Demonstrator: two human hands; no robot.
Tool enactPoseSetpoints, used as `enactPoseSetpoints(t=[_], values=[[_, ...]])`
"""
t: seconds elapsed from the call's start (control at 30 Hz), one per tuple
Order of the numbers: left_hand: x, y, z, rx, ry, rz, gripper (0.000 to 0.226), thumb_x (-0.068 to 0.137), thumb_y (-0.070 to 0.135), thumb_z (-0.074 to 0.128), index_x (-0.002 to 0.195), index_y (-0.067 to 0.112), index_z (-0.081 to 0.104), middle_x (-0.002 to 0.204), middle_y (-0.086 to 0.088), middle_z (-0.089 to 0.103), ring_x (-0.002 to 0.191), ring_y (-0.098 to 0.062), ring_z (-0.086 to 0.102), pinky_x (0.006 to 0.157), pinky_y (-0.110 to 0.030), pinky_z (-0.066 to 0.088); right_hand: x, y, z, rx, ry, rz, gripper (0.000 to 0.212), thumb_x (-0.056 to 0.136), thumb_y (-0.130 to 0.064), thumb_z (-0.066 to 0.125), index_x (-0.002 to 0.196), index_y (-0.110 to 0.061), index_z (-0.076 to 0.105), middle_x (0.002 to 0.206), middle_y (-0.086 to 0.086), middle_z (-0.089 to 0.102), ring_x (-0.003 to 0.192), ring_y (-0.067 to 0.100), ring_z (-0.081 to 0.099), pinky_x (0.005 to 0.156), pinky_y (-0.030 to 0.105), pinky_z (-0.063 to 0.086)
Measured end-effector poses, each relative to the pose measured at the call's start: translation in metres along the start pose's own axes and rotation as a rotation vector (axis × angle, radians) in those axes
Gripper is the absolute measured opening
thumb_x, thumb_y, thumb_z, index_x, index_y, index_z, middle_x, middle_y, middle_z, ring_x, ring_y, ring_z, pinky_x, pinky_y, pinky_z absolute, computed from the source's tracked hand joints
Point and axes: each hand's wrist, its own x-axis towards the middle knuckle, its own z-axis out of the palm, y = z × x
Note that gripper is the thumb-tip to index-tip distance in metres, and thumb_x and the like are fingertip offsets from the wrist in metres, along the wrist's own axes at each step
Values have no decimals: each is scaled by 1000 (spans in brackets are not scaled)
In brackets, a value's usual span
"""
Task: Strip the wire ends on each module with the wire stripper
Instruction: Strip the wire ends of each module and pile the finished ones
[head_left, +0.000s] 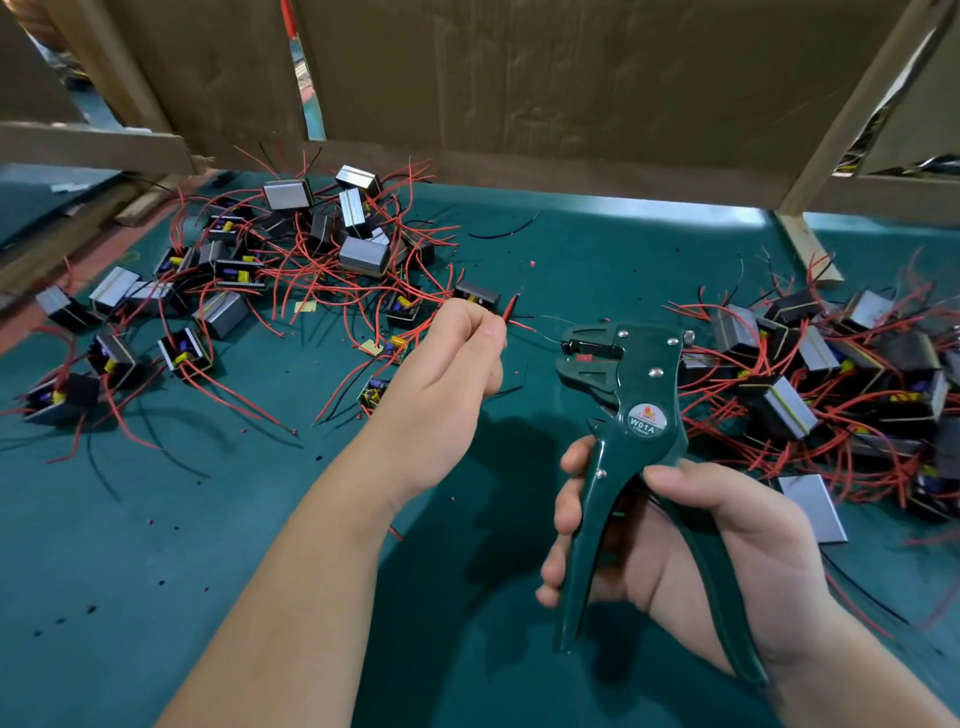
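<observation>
Dark green metal wire stripper (639, 415) at 4 o'clock, long axis 12–6, jaws facing 9 o'clock, right hand (701, 545) wrapped round handles, left hand (457, 364) pinching thin red wire (519, 326), bared tip pointing 3 o'clock, its module untraceable, grey module pile (779, 410) cropped at 3 o'clock

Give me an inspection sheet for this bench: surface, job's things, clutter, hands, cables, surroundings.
Surface: teal-green table mat covering the bench.
Job's things: dark green metal wire stripper held upright, a red scrap in its head; black-and-silver box modules heaped at left and right.
Clutter: red and black insulation bits scattered over the mat.
Grippers: left hand pinches a thin red wire whose bare strand runs toward the stripper's head; right hand grips the stripper's handles.
Cables: red and black leads tangled through both heaps.
Surroundings: brown cardboard panels and pale wooden frame behind the bench.
</observation>
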Motion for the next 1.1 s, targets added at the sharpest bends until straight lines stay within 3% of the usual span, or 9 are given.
enactPoseSetpoints(t=[0.23,0.33,0.5,0.57,0.7,0.83,0.9,1.0,1.1], values=[[-1,4,3,-74,21,6,15,89,24,54,77,15,54,59,10,58,48,-8,52,49,-20,42,1,2,0,8,-3,-41,51,60,-27,80,103,-4,65,87,24,60,76,43,62,74,59,50],[0,2,5,-130,0,-6,15,90,16,59,75,15,57,66,5,64,53,-11,58,51,-21,46,1,2,3,17,14,-150,57,58,-26,81,106,0,66,95,27,61,74,45,62,71,59,51],[-3,-3,14,93,-65,91,5,85,24,60,83,27,57,69,11,65,58,-11,61,58,-22,50,-1,-1,7,-23,58,-276,75,57,-27,82,120,8,59,94,32,60,72,46,61,68,58,50],[-4,-6,17,165,-68,114,14,87,23,59,91,33,50,74,11,63,61,-16,59,61,-27,51,-2,0,8,-52,64,-279,73,57,-27,82,119,6,61,96,30,61,71,46,62,68,57,51],[-4,-4,17,353,-119,174,29,88,4,40,83,31,52,85,8,54,68,-6,57,68,-17,44,0,0,7,-65,113,-262,75,52,-28,84,117,4,63,83,29,59,71,46,62,67,57,51],[-6,0,16,257,-196,70,22,85,19,38,73,25,56,87,10,43,80,1,48,72,-12,36,0,-1,6,-42,112,-277,76,55,-27,81,119,7,58,106,27,60,73,45,62,70,59,51],[-6,-2,15,301,-220,42,24,88,34,40,76,23,57,89,7,40,81,-2,49,75,-20,38,-1,-2,5,-30,119,-284,79,55,-27,81,121,8,56,119,26,57,74,44,63,72,60,51],[-5,-7,15,455,-202,60,17,94,43,47,82,33,51,93,8,38,74,-8,57,80,-32,44,-2,-3,2,-16,145,-291,80,53,-28,82,121,8,56,121,25,56,73,43,63,73,61,51],[-5,-9,14,468,-222,107,9,95,37,51,87,35,51,89,10,34,68,-5,46,72,-25,41,-2,-3,1,-6,176,-285,83,49,-28,84,120,7,57,118,26,58,73,44,62,72,60,52]])
